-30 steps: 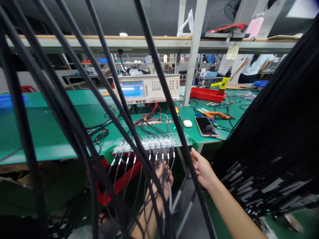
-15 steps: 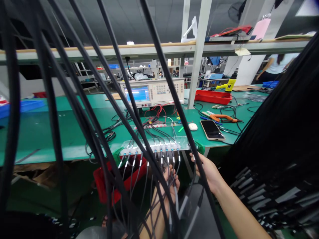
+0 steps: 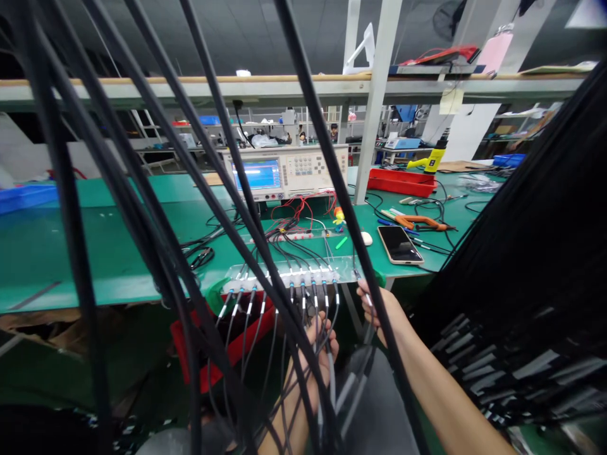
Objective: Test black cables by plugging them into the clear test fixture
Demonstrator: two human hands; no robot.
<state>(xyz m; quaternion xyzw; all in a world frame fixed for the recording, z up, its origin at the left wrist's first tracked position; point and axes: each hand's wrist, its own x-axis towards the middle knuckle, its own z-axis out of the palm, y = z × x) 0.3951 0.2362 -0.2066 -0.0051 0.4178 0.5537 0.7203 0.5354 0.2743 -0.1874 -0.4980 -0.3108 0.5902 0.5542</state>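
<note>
**A crowded, long green-topped workbench [image 3: 123, 272]**

Across its front we look past thick black hanging cables [image 3: 301, 60], blurred and close to us. At the back we see a beige box-shaped test instrument [image 3: 306, 167] with a lit blue screen. Along the near edge lies a clear plastic connector strip [image 3: 345, 268], with thin black white-banded cables [image 3: 250, 309] plugged in a row and drooping below. Right of the instrument sits a shallow red plastic tray [image 3: 402, 182]. Under the strip, the left hand [image 3: 315, 344] is curled among those drooping cables; they cross it, so we cannot tell whether it clasps any. The right hand [image 3: 382, 306] pinches a slim dark cable [image 3: 357, 275], its end apparently just beside the strip's right end. Nearby lies a black-screened phone [image 3: 401, 245].
</note>
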